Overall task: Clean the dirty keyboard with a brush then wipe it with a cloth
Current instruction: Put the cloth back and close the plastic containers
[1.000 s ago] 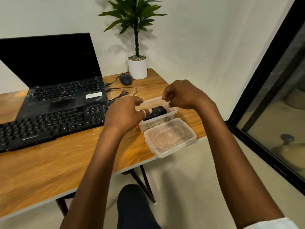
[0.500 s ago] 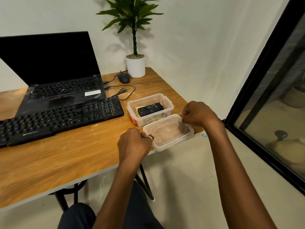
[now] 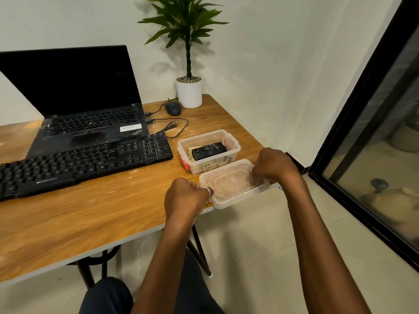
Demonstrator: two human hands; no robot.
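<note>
My left grip [image 3: 184, 196] and right grip [image 3: 274, 165] are off the tub [image 3: 235, 147] at 12 o'clock now, both clenching the lid [image 3: 233, 183] by its ends. Keyboard [image 3: 79, 163] untouched.

Soft, even indoor light — faint plant [image 3: 184, 26] shadow on the wall; sharp focus, wide-angle bending at edges.

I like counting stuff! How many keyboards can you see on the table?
2. One separate black keyboard lies in front of the open laptop; the other is built into that laptop. None seems hidden.
</note>
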